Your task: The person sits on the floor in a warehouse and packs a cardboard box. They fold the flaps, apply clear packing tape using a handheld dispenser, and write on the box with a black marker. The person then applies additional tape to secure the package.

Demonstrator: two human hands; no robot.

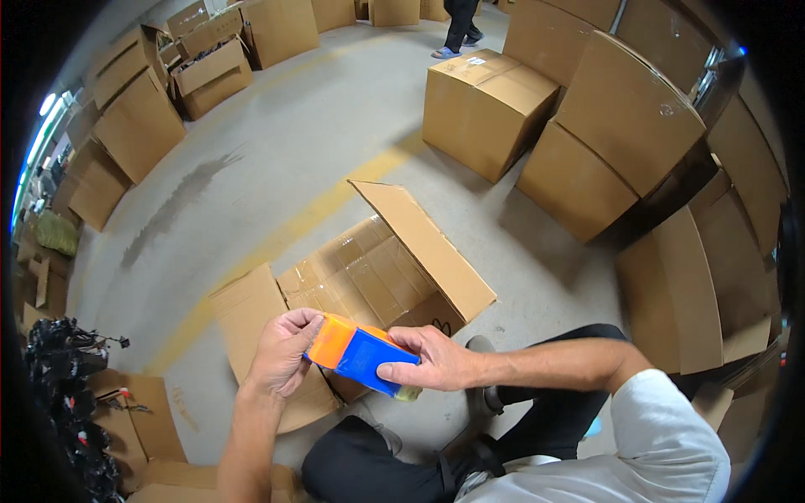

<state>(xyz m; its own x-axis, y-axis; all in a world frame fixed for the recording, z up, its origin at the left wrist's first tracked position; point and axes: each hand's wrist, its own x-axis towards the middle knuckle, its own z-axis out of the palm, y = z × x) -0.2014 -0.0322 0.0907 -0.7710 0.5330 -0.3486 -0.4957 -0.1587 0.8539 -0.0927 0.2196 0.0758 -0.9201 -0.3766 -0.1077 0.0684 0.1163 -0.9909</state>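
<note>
Between my two hands is a blue and orange block-shaped thing (366, 356), about hand-sized. Its exact kind does not show; a small yellowish piece (408, 392) sticks out at its lower right end. My left hand (289, 348) pinches the orange end, thumb and fingers closed. Around the blue end, my right hand (438, 359) is closed, with the thumb lying on the blue face. Just beyond and below both hands stands an open cardboard box (352, 268) on the floor, its flaps spread outward. The hands hide part of its near side.
Stacked cartons (625, 113) rise at the right, beside a closed carton (486, 105). More boxes (138, 126) line the far left. A bundle of black cabled parts (67, 402) sits at the near left. A yellow line (314, 218) crosses the grey floor. Another person's legs (459, 25) show far off.
</note>
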